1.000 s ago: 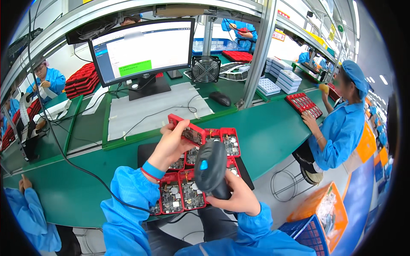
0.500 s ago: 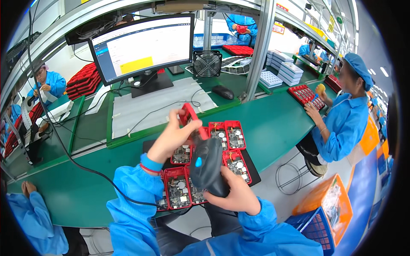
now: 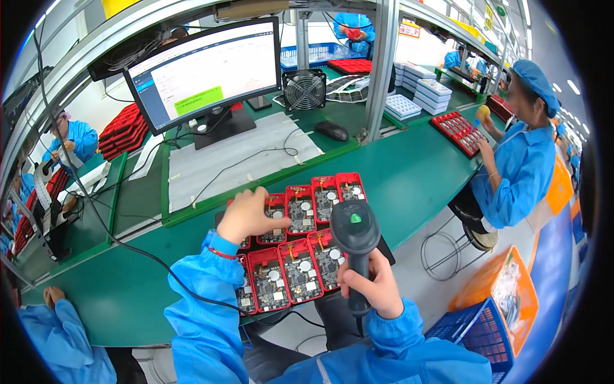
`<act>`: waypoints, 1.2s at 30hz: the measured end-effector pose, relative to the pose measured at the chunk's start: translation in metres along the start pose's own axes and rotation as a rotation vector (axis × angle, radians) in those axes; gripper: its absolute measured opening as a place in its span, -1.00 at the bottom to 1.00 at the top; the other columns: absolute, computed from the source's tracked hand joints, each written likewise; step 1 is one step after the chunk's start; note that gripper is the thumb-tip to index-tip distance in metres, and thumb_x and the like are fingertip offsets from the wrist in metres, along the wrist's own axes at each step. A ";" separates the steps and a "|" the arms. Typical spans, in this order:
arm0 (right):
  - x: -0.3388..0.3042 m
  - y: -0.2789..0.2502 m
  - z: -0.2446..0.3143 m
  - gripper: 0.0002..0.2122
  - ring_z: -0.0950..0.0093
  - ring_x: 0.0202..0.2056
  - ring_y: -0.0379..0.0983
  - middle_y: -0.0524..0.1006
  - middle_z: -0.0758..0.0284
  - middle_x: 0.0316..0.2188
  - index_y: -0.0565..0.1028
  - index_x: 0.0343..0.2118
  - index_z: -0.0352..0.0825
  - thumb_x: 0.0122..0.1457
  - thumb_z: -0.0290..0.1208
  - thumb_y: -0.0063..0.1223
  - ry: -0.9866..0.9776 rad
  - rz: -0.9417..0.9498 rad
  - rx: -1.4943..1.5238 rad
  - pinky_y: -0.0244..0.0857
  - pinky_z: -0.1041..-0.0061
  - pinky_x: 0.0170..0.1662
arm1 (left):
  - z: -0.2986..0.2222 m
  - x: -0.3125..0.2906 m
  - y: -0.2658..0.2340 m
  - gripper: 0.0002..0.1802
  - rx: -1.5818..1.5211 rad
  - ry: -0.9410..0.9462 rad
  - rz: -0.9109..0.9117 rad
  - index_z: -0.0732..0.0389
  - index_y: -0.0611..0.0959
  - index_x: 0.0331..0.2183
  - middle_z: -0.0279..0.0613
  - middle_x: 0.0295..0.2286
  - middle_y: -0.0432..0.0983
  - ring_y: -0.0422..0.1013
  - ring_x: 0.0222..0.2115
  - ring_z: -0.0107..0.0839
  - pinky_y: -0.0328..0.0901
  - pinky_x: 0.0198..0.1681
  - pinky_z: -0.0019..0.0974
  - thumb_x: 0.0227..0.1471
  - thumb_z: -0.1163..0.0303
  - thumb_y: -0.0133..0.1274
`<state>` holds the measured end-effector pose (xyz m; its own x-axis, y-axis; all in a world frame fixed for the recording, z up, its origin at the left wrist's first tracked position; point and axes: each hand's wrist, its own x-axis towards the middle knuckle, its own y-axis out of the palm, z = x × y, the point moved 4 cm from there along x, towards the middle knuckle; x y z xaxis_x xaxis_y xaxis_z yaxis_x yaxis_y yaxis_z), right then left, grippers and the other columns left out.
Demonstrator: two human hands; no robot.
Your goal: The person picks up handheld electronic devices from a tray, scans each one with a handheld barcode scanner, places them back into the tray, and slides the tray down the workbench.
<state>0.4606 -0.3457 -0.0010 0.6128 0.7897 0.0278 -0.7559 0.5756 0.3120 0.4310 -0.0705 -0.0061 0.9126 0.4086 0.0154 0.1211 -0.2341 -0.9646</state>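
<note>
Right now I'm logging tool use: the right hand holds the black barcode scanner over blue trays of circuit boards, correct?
Not quite. The head view shows the right hand gripping the black barcode scanner, but the trays holding the circuit boards are red, not blue.

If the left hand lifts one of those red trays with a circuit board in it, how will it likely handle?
The red tray under the left hand looks thin and moulded, so probably light and stiff. Its flat shape should not roll. The board sits exposed in it, so tilting may shift it, and its parts are likely fragile.
</note>
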 end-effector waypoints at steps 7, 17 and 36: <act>0.009 -0.008 -0.010 -0.45 0.51 -0.41 0.43 0.47 0.17 -0.34 0.22 0.08 -0.42 0.18 -0.09 0.00 0.033 0.184 0.251 0.33 0.49 -0.34 | 0.004 0.010 0.017 0.06 0.029 0.002 0.169 0.30 0.39 0.03 0.27 -0.10 0.32 0.19 0.00 0.12 0.13 0.09 -0.01 -0.38 -0.26 0.26; 0.030 -0.015 -0.020 -0.52 0.49 -0.56 0.28 0.33 0.29 -0.51 0.25 0.07 -0.36 0.10 -0.28 -0.03 0.149 0.193 0.732 0.17 0.50 -0.48 | -0.004 0.011 0.015 -0.19 0.094 0.052 0.033 0.38 0.48 -0.14 0.25 -0.19 0.37 0.24 -0.06 0.15 0.19 0.01 -0.04 -0.36 -0.03 0.28; 0.053 -0.011 -0.016 -0.69 0.63 -0.75 0.11 0.23 0.41 -0.66 0.35 -0.10 -0.36 0.17 -0.27 -0.13 0.108 0.454 1.026 0.03 0.62 -0.69 | -0.072 -0.002 -0.019 -0.31 -1.539 0.351 0.452 0.34 0.29 0.09 -0.06 -0.09 0.38 0.41 -0.12 -0.23 0.32 -0.05 -0.20 -0.06 0.32 0.14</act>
<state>0.4983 -0.3069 -0.0181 0.2687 0.9243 0.2709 -0.3262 -0.1773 0.9285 0.4552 -0.1307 0.0308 0.9923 -0.0904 0.0843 -0.1085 -0.9639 0.2433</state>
